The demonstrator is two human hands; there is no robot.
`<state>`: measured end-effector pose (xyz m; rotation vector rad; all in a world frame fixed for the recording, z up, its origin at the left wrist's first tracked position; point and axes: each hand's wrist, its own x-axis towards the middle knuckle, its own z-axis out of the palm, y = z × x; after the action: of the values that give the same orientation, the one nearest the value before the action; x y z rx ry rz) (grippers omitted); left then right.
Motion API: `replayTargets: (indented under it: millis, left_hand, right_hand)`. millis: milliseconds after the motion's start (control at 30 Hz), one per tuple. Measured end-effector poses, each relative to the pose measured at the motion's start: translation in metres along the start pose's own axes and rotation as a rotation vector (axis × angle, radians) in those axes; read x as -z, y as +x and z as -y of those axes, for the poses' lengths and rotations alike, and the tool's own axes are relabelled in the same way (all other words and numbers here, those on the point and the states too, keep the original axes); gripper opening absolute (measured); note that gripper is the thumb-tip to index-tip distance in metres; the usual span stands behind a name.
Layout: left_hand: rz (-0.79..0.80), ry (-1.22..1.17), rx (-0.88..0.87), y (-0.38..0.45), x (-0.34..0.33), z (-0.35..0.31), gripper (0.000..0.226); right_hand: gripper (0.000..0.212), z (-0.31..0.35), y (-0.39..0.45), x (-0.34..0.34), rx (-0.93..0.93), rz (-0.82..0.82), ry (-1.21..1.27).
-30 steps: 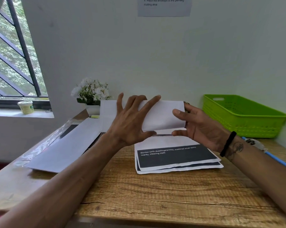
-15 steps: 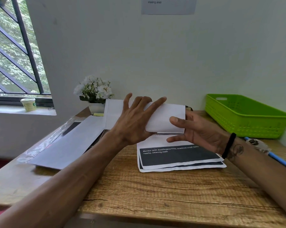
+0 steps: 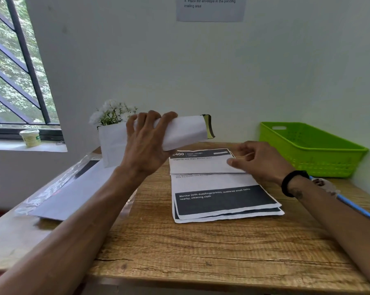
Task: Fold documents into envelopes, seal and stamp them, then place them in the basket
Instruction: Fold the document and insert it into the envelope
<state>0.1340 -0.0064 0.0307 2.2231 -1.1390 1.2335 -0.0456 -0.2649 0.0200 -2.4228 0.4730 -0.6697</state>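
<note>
A bright green basket (image 3: 307,145) with perforated walls sits far right; printed documents (image 3: 222,196) show white paper with black bands (white lettering), on a brown wood-grain table (image 3: 201,252); blue pen (image 3: 356,207) right.

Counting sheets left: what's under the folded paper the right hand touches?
Under the folded paper lie printed documents, at least three edges showing; their covered upper parts can't be seen.
</note>
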Motion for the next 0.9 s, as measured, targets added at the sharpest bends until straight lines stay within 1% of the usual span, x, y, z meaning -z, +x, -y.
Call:
replayTargets:
  millis: [67,100,133,200,267,300,367,433,533,633,667,733,767,800,900]
  left_hand:
    - [0.015,-0.002,0.014,-0.001,-0.002,-0.001,0.09]
    - [0.017,-0.008,0.018,-0.002,-0.002,-0.002,0.09]
    - [0.017,-0.012,0.022,-0.003,-0.003,-0.003,0.09]
    - [0.019,-0.01,0.031,-0.003,-0.004,-0.004,0.088]
    - [0.02,-0.011,0.037,-0.003,-0.004,-0.006,0.087]
    - [0.018,-0.014,0.037,-0.004,-0.004,-0.006,0.085]
    - [0.019,-0.021,0.038,-0.004,-0.004,-0.007,0.084]
    - [0.027,-0.02,0.038,-0.005,-0.004,-0.006,0.084]
    - [0.033,-0.019,0.035,-0.005,-0.005,-0.006,0.084]
    - [0.038,-0.028,0.031,-0.005,-0.006,-0.007,0.085]
    - [0.042,-0.03,0.03,-0.005,-0.006,-0.006,0.085]
    - [0.049,-0.032,0.028,-0.006,-0.007,-0.006,0.085]
    - [0.051,-0.033,0.027,-0.006,-0.008,-0.006,0.084]
    - [0.054,-0.035,0.027,-0.007,-0.008,-0.005,0.084]
    - [0.056,-0.04,0.024,-0.007,-0.01,-0.005,0.084]
  right_hand:
    - [0.07,-0.005,0.001,-0.006,0.023,0.095,-0.141]
    - [0.076,-0.006,0.0,-0.009,0.023,0.133,-0.187]
    - [0.077,-0.008,0.0,-0.012,0.021,0.162,-0.231]
    - [0.069,-0.009,0.0,-0.016,0.025,0.191,-0.316]
    - [0.062,-0.011,0.001,-0.017,0.03,0.201,-0.342]
    - [0.063,-0.011,0.002,-0.016,0.024,0.21,-0.323]
    - [0.073,-0.011,0.002,-0.015,-0.009,0.237,-0.241]
    - [0.08,-0.013,0.003,-0.015,-0.037,0.216,-0.167]
    - [0.077,-0.018,0.006,-0.019,-0.049,0.129,-0.082]
    - [0.074,-0.02,0.009,-0.02,-0.066,0.127,-0.078]
    - [0.078,-0.02,0.01,-0.02,-0.069,0.14,-0.067]
    - [0.095,-0.024,0.014,-0.021,-0.07,0.157,-0.036]
    - [0.099,-0.028,0.016,-0.022,-0.068,0.161,-0.027]
    - [0.099,-0.028,0.017,-0.022,-0.062,0.166,-0.02]
    - [0.081,-0.024,0.013,-0.02,-0.059,0.161,-0.005]
